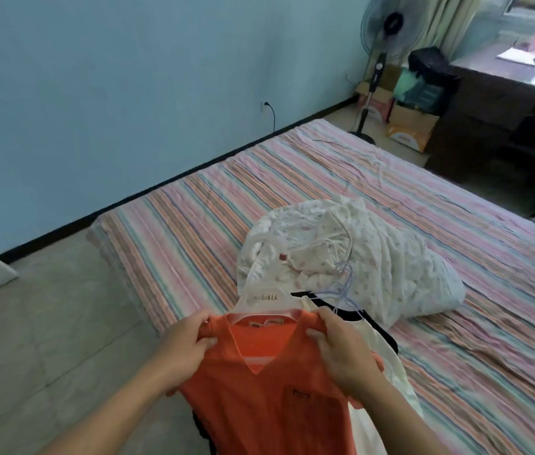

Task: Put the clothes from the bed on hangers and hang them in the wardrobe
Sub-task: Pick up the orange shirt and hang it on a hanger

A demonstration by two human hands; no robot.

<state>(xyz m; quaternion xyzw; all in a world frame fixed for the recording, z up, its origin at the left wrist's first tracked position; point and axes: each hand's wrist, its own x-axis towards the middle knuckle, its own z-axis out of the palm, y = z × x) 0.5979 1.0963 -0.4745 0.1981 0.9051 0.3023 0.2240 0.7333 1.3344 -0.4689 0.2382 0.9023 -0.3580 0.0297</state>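
The orange V-neck top [269, 382] is hanging in front of the person, over the near corner of the bed [325, 192], with a white plastic hanger [264, 300] sitting inside its neckline. A striped inner panel is showing in the V, and a small label is lying at the back of the collar. The left hand [182, 351] is pinching the top's left shoulder, fingers curled into the fabric; the right hand [341, 349] is gripping the right shoulder the same way. Behind the orange top, a cream garment with black trim [387, 353] is lying partly under it, reaching onto the striped sheet. Just beyond, thin wire hangers [343, 284] are resting against a crumpled white floral garment [358, 257] in the middle of the bed. Farther off, cardboard boxes [407, 126] are standing on the floor beside a pedestal fan [382, 31], holding what are probably bags, though the view there is blurred. A dark surface [505, 83] is carrying papers.
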